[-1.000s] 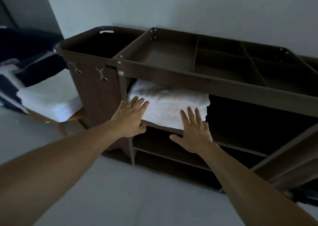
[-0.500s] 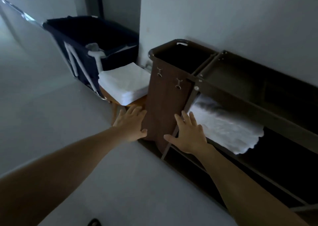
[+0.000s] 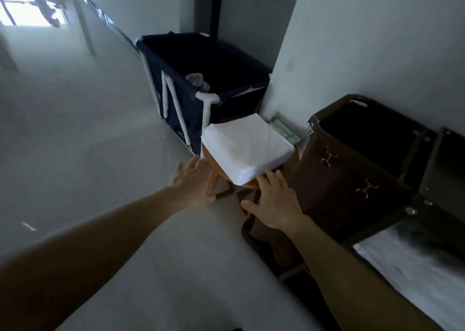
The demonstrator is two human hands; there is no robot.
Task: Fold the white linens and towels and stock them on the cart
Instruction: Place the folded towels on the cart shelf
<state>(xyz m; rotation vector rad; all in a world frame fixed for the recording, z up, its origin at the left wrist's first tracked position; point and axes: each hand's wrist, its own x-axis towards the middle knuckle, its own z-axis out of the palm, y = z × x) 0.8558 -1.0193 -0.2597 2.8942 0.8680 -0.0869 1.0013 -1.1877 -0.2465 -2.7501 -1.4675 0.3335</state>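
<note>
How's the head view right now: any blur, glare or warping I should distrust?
Head view: dim overall; bright window blown out; walls bent by wide-angle lens; folded white linen stack on wooden stool sharp; white towel in brown cart smeared.

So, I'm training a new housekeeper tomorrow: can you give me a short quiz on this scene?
1. True or false: the left hand and the right hand are both open and hold nothing.
2. What does the folded white stack rest on? A) the navy bin B) a wooden stool C) the floor
3. Fill in: on the shelf of the cart, at lower right, lies a white ____.
Key: 1 true; 2 B; 3 towel.
</note>
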